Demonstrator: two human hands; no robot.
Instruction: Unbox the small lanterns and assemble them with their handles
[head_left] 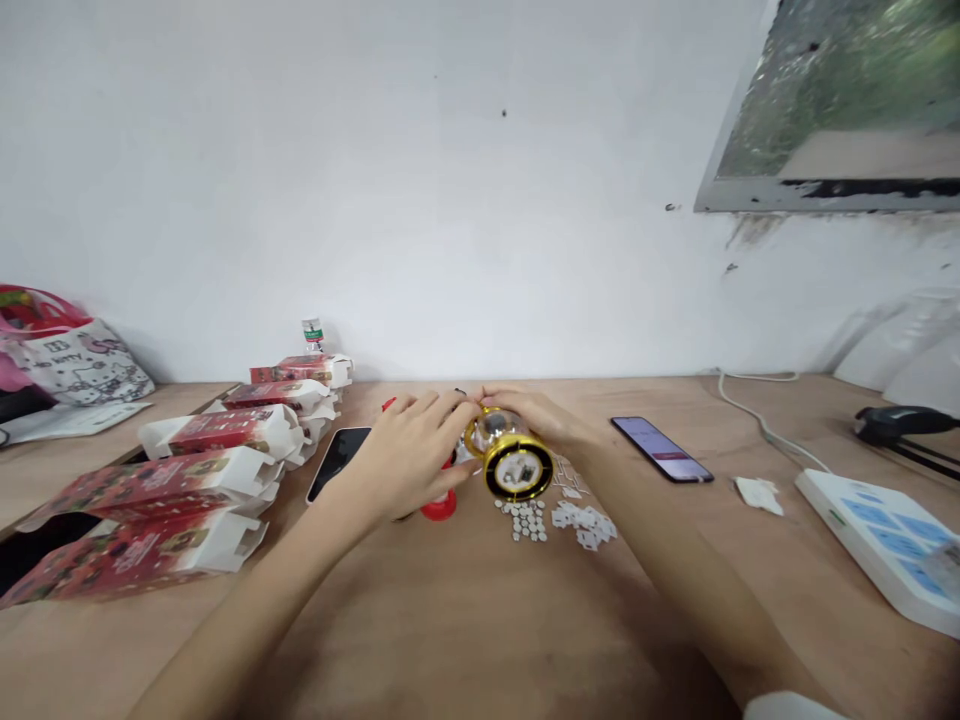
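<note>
Between my hands is a clear ornament with gold rims [517, 468], tilted so its round base faces me. A black ring on that base surrounds a white centre with small parts in it. My right hand [534, 412] grips its far right side, the fingers partly hidden behind it. My left hand [421, 440] is closed at its left side, fingertips at the gold upper part. Red round pieces [439, 507] lie below my left hand, partly covered. Just in front of the ornament are several small silvery discs [529, 522] and a pile of white plastic pieces [585, 524].
Several open red-and-white boxes [225, 430] line the left side, with a small bottle [313, 335] behind. One phone [337, 462] lies by my left wrist, another phone [661, 449] to the right. A white power strip [885, 540] with a cable and crumpled tissue [759, 495] are further right.
</note>
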